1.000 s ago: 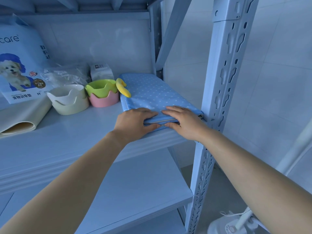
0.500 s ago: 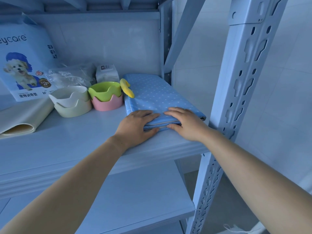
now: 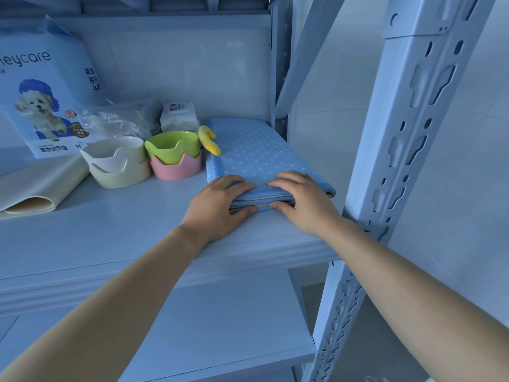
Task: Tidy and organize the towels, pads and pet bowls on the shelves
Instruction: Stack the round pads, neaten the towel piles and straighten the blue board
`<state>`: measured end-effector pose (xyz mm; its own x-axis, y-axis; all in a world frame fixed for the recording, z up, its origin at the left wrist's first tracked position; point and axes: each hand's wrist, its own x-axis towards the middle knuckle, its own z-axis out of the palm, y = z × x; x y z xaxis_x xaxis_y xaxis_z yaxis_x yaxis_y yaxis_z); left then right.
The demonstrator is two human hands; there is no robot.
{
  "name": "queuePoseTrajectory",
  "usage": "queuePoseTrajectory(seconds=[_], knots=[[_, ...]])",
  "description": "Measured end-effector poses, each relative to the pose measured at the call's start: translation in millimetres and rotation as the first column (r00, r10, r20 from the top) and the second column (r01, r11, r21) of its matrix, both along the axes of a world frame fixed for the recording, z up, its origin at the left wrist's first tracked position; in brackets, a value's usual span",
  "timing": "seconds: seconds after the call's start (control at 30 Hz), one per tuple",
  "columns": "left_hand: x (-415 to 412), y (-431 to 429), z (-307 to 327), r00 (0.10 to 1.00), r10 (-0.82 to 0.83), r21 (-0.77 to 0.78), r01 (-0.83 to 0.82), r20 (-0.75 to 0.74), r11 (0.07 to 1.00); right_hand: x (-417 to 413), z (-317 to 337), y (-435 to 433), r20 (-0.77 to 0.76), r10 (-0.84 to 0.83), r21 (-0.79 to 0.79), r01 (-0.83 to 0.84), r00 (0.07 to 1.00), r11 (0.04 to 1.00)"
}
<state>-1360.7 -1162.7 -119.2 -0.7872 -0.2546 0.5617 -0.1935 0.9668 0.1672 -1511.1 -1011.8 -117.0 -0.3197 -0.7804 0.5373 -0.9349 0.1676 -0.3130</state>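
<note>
A folded blue polka-dot pad [image 3: 256,153] lies at the right end of the middle shelf [image 3: 115,232], beside the rear post. My left hand [image 3: 216,206] and my right hand [image 3: 301,202] both hold its near edge, fingers on top and thumbs against the front of the folds. To the pad's left a green bowl [image 3: 172,146] sits nested in a pink bowl [image 3: 176,170]. Further left, a white bowl [image 3: 113,154] is nested in a cream bowl [image 3: 121,176]. A cream folded towel [image 3: 35,188] lies at the far left.
A yellow curved toy [image 3: 210,142] rests on the pad's left edge. A pet-pad bag [image 3: 41,100], a clear plastic bag [image 3: 118,119] and a small white pack [image 3: 179,117] stand at the back. The front post [image 3: 391,150] rises just right of my right hand. A lower shelf [image 3: 220,326] lies below.
Both hands have slid the blue pad back from the shelf's front edge, deeper onto the shelf. My view has moved closer and a little to the left.
</note>
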Motion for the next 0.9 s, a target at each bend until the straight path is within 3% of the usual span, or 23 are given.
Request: queuePoseTrajectory(seconds=[0.2,0.47,0.67,0.8,0.9], knots=[[1,1,-1,0.998,-0.013,0.034,0.015,-0.059,0.999,-6,0,-3,-0.033,-0.106,-0.048,0.105,0.994,0.993],[1,-2,-3,0.988,0.094,0.019,-0.092,-0.126,0.996,3,4,-27,0.016,0.007,0.004,-0.007,1.0,1.0],[1,-3,-2,0.99,0.13,0.025,-0.129,-0.056,0.991,-1,2,-26,0.049,0.038,0.021,-0.039,0.998,0.999],[0,-4,5,0.985,0.169,-0.161,-0.174,-0.039,0.972,-5,8,-27,0.014,0.048,0.075,-0.049,0.999,0.996],[-3,-6,8,0.982,0.143,-0.295,-0.175,-0.126,0.939,-9,13,-27,-0.057,0.056,0.104,-0.05,0.997,0.993]])
